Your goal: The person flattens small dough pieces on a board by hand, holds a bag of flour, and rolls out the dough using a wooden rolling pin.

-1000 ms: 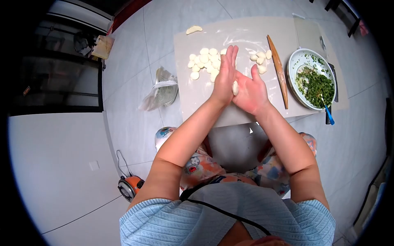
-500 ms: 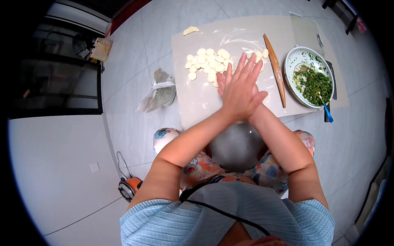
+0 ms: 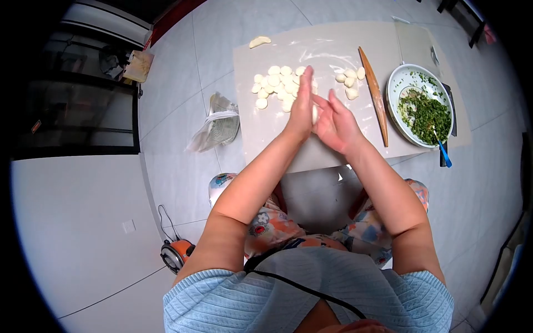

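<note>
Between my palms is a small white dough piece (image 3: 315,115). My left hand (image 3: 301,108) stands on edge with its fingers stretched out, pressing the dough from the left. Palm up and fingers apart, my right hand (image 3: 336,125) bears against its other side. Several round dough pieces (image 3: 275,80) lie on the floured board (image 3: 266,130) beyond my left hand. A smaller group of dough pieces (image 3: 350,74) is past my right fingertips. The wooden rolling pin (image 3: 373,94) lies to the right of that group.
A white bowl (image 3: 391,91) of chopped greens, with a blue-handled utensil (image 3: 446,155), is at the right. One crescent-shaped dough piece (image 3: 260,41) lies at the board's far left. A plastic bag (image 3: 221,123) sits left of the board, and an orange device (image 3: 177,252) at lower left.
Half a second ago my left hand lay across my right, hiding the dough. Now the palms are turned apart at the front and the dough shows between them.
</note>
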`<state>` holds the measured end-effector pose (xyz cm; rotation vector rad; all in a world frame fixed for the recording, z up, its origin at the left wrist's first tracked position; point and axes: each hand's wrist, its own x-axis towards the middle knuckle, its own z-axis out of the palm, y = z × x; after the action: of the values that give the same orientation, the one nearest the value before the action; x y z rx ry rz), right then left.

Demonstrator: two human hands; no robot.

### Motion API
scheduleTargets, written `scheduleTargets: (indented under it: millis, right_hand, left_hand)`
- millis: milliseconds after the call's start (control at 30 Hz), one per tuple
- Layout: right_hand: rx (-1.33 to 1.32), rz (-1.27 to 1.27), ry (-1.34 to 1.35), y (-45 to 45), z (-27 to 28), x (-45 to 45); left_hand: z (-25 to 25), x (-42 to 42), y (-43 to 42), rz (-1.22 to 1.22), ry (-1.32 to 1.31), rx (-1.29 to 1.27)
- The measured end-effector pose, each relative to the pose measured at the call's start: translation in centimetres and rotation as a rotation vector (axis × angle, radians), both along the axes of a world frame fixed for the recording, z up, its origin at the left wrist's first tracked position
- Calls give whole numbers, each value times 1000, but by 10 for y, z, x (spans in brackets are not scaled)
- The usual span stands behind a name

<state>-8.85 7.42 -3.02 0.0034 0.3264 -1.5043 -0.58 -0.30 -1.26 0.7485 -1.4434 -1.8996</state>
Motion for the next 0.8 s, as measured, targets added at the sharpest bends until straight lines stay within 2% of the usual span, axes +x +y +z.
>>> scheduleTargets:
  millis: [67,100,200,233,267,333,367,400,467,533,600,733,800]
  right_hand:
    - [138,-90,570,2,1,2]
    - [137,-89,570,2,0,3]
    - [94,-23,1300,3,-6,5]
    - [84,-151,1400,2,-7,11]
    - [87,-151,1399,2,-6,10]
    - [290,-62,1123,0,-3,4]
    - [313,-99,956,-1,-4,2]
    - [313,-103,956,-1,-5,-1]
    - [386,-132,696,0,-4,-6]
    - [362,-152,670,2,-1,-7]
    - [336,-75,827,2,3,-6]
    - [418,-82,846,5,-4,-13]
    - [456,-109,909,6,-9,-21]
  left_hand:
    - [5,4,-3,130,-52,105]
    - [7,6,-5,202,-76,162]
    - [-8,6,-11,263,-100,172]
    - [-7,4,-10,276,-115,218]
    - [-6,4,-9,274,-116,219]
    - [-3,4,-8,139,-108,245]
    - [-12,2,-12,171,-103,242]
    - [-15,3,-17,167,-102,240]
    - [-10,9,-25,-86,-107,368]
    - [-12,11,-20,-87,-121,418]
    - [-20,12,-17,-70,-213,364]
    - [-9,11,-11,-106,-150,419]
    - [-6,15,-19,-304,-327,276]
